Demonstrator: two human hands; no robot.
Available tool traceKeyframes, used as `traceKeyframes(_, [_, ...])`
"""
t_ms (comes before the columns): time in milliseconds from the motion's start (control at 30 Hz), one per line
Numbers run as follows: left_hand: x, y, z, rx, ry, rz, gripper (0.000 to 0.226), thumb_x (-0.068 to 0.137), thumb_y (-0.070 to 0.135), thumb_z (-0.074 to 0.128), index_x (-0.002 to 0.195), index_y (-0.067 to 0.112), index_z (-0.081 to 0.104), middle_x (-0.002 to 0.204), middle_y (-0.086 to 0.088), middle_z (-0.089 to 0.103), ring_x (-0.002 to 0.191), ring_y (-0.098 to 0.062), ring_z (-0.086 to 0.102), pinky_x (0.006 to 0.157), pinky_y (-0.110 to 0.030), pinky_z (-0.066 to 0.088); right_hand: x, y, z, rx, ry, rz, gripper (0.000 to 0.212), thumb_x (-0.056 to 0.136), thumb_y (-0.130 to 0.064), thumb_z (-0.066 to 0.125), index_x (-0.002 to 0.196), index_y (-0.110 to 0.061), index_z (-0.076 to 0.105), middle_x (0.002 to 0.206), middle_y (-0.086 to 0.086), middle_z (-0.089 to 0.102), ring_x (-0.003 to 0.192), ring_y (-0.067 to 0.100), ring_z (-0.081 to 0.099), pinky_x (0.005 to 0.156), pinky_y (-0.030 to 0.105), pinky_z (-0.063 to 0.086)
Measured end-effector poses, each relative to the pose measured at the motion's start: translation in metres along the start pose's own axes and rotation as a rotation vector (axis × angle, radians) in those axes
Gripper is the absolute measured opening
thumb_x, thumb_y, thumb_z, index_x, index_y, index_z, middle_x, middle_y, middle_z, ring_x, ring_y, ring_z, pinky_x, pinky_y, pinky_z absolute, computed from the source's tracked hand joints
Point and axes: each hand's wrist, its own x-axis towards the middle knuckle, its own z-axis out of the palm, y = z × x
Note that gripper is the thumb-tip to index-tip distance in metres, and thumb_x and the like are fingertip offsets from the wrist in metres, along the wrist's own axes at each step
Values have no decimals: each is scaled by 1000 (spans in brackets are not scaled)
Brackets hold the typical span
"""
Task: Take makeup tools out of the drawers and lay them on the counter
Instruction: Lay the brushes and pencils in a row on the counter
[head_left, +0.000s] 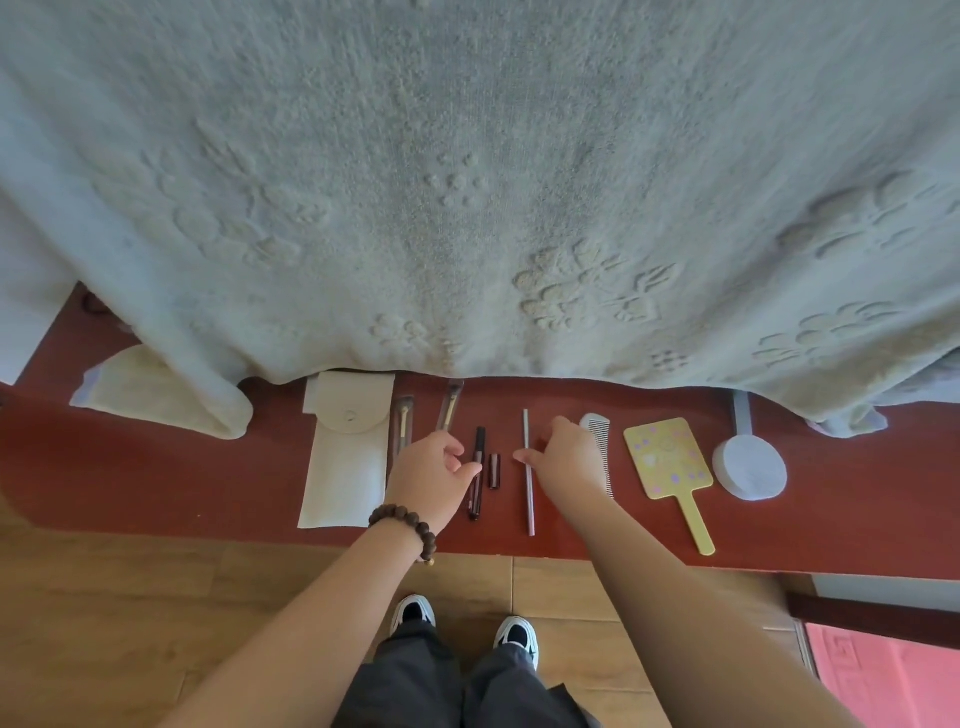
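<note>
Makeup tools lie in a row on the red counter (156, 467): a white pouch (348, 452), two brushes (402, 421) (449, 408), a black pen (474, 501), its small dark cap (494, 471), a thin pink pencil (529, 512), a white comb (597, 434), a yellow hand mirror (667, 460) and a round white puff with a handle (750, 467). My left hand (428, 470), with a bead bracelet on the wrist, has curled fingers and its thumb across the black pen. My right hand (569, 460) pinches the pencil near its middle. No drawer is in view.
A large pale towel (467, 208) hangs over everything behind the counter and drapes onto its back edge. A folded cream cloth (150, 395) lies at the far left. Below the counter's front edge are the wooden floor, my shoes and a pink mat (893, 675).
</note>
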Motion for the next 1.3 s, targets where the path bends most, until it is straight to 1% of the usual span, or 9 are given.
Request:
traceKeyframes(100, [-4,3,-2,-48,-2,26,21,85,27,68,101,14,64,87,5,66,83,-10,62,74,-19,47,-1,-5,6,-78,8,15,24,87,-25,67,99,-6,56,102,13,64,84,27,59,65,31,43])
traceKeyframes(267, [-9,12,-2,-169,-15,23,17,85,22,69,99,14,67,89,3,70,82,-9,66,76,-23,53,-2,-6,5,-133,5,7,16,91,-17,58,102,-6,58,104,13,64,93,31,63,65,31,44])
traceKeyframes(400, [-10,20,0,-281,-66,11,15,84,19,70,98,13,67,86,-1,72,78,-12,70,78,-33,58,-3,3,-6,-16,12,5,19,85,-14,57,101,-4,61,100,14,66,90,32,62,65,30,42])
traceKeyframes(567, [-15,25,5,-272,-85,14,14,83,19,70,96,13,67,83,4,69,76,-15,69,76,-39,59,-7,6,-3,-113,-26,11,35,85,-33,68,103,-5,57,100,10,65,92,30,64,66,31,44])
traceKeyframes(800, [-23,23,5,-318,-107,-2,12,86,18,68,96,14,66,85,1,70,80,-11,69,79,-38,59,-6,3,2,-175,21,7,21,88,-23,62,102,-8,58,102,11,65,94,31,64,67,31,45])
traceKeyframes(900, [-23,24,1,-378,-93,-30,11,86,16,68,96,12,66,89,-6,70,82,-18,70,77,-40,60,-8,6,-3,-56,2,-20,15,82,-20,63,87,-6,60,85,11,67,73,27,62,61,30,47])
traceKeyframes(1033, [-21,32,-8,-525,-111,-100,15,88,10,65,102,4,67,97,-13,70,86,-20,71,76,-31,60,-31,10,-19,429,-111,-88,11,85,-14,63,88,-3,65,67,9,68,44,10,55,50,24,52])
traceKeyframes(1200, [-26,54,-15,-793,-270,-203,15,88,11,66,101,5,69,95,-12,72,88,-22,72,75,-39,60,-62,9,-41,614,-166,-202,12,85,-16,68,88,-4,69,66,10,70,43,12,56,49,17,50])
traceKeyframes(1300, [-31,63,-14,-788,-305,-182,16,86,11,68,100,4,68,93,-14,73,84,-28,73,77,-46,59,-68,11,-45,578,-120,-242,8,86,-15,66,88,-9,71,66,8,71,46,12,61,53,16,51])
